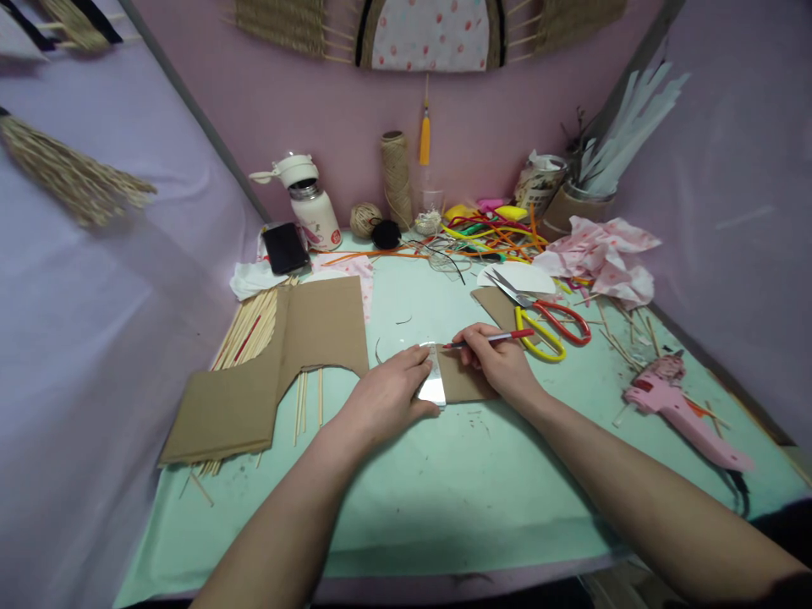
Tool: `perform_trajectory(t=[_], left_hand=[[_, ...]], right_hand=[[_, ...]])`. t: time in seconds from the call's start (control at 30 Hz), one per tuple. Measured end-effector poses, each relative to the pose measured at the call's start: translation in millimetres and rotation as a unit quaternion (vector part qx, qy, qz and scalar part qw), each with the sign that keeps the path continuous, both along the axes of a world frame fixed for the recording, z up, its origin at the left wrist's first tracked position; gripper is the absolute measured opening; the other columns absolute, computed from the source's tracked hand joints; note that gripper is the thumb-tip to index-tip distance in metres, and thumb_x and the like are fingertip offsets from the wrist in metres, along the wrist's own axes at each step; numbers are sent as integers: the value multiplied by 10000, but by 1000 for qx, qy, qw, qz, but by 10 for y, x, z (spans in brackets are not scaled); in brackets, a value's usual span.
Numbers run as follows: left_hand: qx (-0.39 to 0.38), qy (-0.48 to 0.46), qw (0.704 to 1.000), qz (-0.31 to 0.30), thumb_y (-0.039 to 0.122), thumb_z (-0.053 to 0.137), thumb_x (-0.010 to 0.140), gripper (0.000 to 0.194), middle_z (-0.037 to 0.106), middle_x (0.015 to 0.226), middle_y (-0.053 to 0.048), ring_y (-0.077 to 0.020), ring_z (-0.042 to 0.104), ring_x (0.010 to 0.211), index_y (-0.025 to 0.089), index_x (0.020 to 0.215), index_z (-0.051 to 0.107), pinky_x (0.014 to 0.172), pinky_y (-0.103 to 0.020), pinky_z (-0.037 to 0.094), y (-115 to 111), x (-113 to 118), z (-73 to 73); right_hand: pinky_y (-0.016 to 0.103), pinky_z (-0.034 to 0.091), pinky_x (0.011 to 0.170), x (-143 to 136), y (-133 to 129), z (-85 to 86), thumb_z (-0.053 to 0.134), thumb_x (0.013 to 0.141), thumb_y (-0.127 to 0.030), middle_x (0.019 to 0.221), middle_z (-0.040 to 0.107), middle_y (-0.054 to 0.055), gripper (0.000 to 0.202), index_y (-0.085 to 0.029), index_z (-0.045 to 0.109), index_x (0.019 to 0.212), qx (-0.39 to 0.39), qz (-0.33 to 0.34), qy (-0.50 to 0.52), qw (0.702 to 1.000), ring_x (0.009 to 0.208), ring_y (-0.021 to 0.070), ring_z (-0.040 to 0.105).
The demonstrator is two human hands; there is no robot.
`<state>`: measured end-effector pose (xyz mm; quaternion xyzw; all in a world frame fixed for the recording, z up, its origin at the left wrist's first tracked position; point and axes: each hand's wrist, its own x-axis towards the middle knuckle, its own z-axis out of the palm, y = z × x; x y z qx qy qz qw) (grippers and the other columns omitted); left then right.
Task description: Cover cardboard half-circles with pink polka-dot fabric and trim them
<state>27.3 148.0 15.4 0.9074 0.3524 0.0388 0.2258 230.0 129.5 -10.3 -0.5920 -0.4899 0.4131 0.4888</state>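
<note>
My left hand (394, 391) lies with its fingers stretched out on a clear ruler (434, 382), pressing it flat. Under the ruler's right side is a small brown cardboard piece (462, 385) on the green table (419, 491). My right hand (498, 364) pinches a red pen (507, 336), whose tip meets the cardboard near the ruler's upper right edge. Just beyond my right hand lie scissors (539, 317) with one red and one yellow handle, opened partway. Another cardboard scrap (495, 306) is partly under them.
Large cardboard pieces (323, 326) cover thin wooden sticks at left. A pink glue gun (691, 423) lies at right. Along the back stand a white bottle (317, 220), a twine spool (397, 182), coloured pipe cleaners (488, 237) and crumpled cloth (602, 254).
</note>
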Motion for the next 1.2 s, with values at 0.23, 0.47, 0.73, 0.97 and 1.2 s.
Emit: perform_trajectory(t=[0.23, 0.47, 0.73, 0.97, 1.2], left_hand=[[36, 6, 999, -2, 457, 647, 841, 571, 504, 1448, -142, -278, 483, 1331, 138, 1306, 558, 1081, -394, 434, -5, -36, 58], [86, -22, 996, -5, 526, 548, 894, 486, 642, 1288, -135, -277, 632, 1136, 145, 1183, 638, 986, -429, 504, -16, -39, 60], [113, -48, 991, 60, 392, 361, 993, 402, 737, 1082, -94, -231, 713, 919, 154, 1128, 656, 750, -352, 578, 24, -67, 16], [186, -71, 971, 130, 275, 444, 972, 277, 761, 1016, -54, -181, 729, 824, 179, 1091, 675, 681, -278, 562, 60, -108, -98], [265, -211, 934, 111, 98, 485, 924, 310, 731, 1125, -66, -157, 687, 1044, 189, 1187, 624, 964, -304, 524, 95, -148, -102]], right_hand=[[244, 391, 515, 82, -24, -36, 527, 901, -490, 591, 564, -17, 341, -184, 648, 812, 19, -36, 46, 998, 535, 117, 477], [227, 418, 517, 141, -83, 50, 496, 948, -481, 659, 620, -23, 315, -213, 610, 1070, 58, -42, 65, 995, 536, 106, 507], [205, 373, 439, 139, -172, 106, 478, 972, -435, 543, 573, -46, 244, -212, 570, 938, 39, 6, 21, 999, 454, 94, 470], [193, 387, 436, 142, -186, 71, 483, 973, -411, 552, 570, -45, 230, -207, 556, 894, 47, 23, -14, 999, 455, 87, 474], [198, 405, 443, 122, -193, 111, 492, 972, -378, 550, 574, -43, 217, -200, 563, 869, 51, 16, -27, 998, 451, 85, 484]])
